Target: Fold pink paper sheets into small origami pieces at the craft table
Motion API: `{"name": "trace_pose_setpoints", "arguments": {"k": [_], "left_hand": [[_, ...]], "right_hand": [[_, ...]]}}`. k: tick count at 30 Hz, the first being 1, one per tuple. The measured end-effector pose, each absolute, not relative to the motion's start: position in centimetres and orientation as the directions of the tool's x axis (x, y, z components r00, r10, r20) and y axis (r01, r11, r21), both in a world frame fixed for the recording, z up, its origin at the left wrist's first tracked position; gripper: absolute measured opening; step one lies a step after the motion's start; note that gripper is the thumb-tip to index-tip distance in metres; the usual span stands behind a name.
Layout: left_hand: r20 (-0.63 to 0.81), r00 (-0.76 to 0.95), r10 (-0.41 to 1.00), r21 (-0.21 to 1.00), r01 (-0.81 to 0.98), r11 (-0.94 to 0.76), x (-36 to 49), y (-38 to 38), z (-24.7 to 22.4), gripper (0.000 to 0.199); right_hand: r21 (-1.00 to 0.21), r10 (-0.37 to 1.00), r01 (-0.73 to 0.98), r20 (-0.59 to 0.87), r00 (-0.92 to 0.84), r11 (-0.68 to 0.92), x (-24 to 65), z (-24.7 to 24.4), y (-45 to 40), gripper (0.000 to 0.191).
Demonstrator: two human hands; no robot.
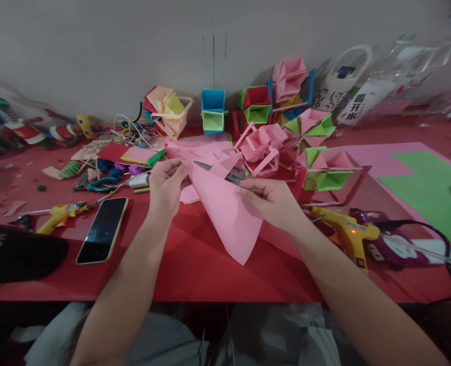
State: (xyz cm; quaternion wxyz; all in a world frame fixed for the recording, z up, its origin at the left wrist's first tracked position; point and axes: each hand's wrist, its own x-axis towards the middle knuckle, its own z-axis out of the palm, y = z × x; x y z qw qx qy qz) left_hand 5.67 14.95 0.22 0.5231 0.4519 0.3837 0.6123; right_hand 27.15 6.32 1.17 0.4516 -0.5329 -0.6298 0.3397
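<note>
A sheet of pink paper is curled between my two hands above the red table, its lower corner pointing toward me. My left hand pinches its upper left corner. At the paper's right edge, the thumb and fingers of my right hand are closed on it. Just behind the sheet lies a pair of scissors, partly covered by it. More pink paper is spread under and behind the scissors.
Folded paper boxes line the wall. On the right, a yellow glue gun with a lit light rests beside a purple power strip and green paper. Leftward are a phone, another glue gun and a black cylinder.
</note>
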Motion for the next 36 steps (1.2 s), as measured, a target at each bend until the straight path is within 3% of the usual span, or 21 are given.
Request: {"name": "trace_pose_setpoints", "arguments": {"k": [12, 18, 22, 28, 34, 36], "left_hand": [[0.114, -0.097, 0.989, 0.939, -0.316, -0.139, 5.0, 15.1, 0.9, 0.025], [0.038, 0.074, 0.997, 0.949, -0.315, -0.013, 5.2, 14.7, 1.3, 0.042], [0.079, 0.070, 0.994, 0.964, -0.261, -0.058, 5.0, 14.7, 1.0, 0.031], [0.199, -0.072, 0.977, 0.945, -0.251, -0.211, 5.2, 14.8, 0.6, 0.023], [0.060, 0.259, 0.964, 0.965, -0.260, 0.009, 5.7, 14.3, 0.6, 0.036], [0.045, 0.277, 0.960, 0.976, -0.216, 0.017, 5.7, 14.1, 0.6, 0.036]], "right_hand": [[-0.925, 0.984, 0.336, 0.178, -0.023, 0.175, 27.2, 1.1, 6.1, 0.019], [-0.917, 0.980, 0.349, 0.199, -0.011, 0.190, 27.1, 1.3, 6.0, 0.022], [-0.908, 0.977, 0.366, 0.214, -0.009, 0.203, 27.0, 1.3, 5.9, 0.021], [-0.909, 0.972, 0.353, 0.234, -0.006, 0.221, 26.7, 1.4, 5.9, 0.021], [-0.914, 0.963, 0.357, 0.245, 0.112, 0.191, 26.9, 0.9, 6.1, 0.018], [-0.907, 0.953, 0.371, 0.268, 0.139, 0.200, 26.9, 0.8, 6.1, 0.017]]}}
